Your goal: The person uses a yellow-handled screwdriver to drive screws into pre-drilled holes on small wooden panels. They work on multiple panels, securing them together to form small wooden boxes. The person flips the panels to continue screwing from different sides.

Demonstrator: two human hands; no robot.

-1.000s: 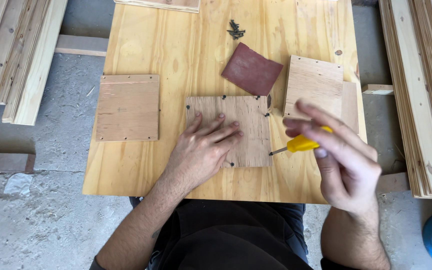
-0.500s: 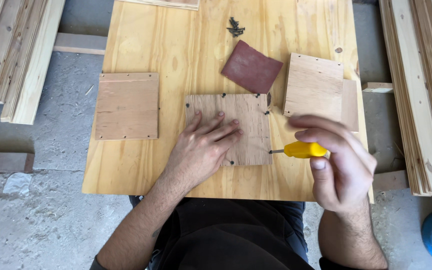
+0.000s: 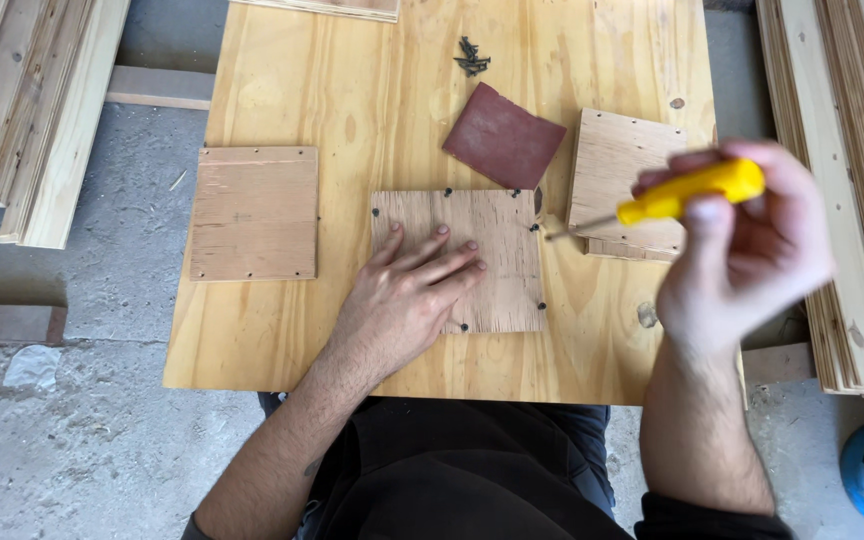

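Note:
My left hand lies flat on a small plywood square in the middle of the yellow wooden board. Dark screws stand along the square's edges. My right hand is raised to the right of it and grips a yellow-handled screwdriver. The screwdriver's metal tip points left, just off the square's right edge. A reddish-brown sheet of sandpaper lies just behind the square.
A second plywood square lies at the left of the board. A stack of similar squares sits at the right. Loose dark screws lie at the back. Wooden slats and planks flank the board. Concrete floor is below.
My right hand has lifted the screwdriver up and to the right, away from the square's lower right edge. My left hand has stayed flat on the square.

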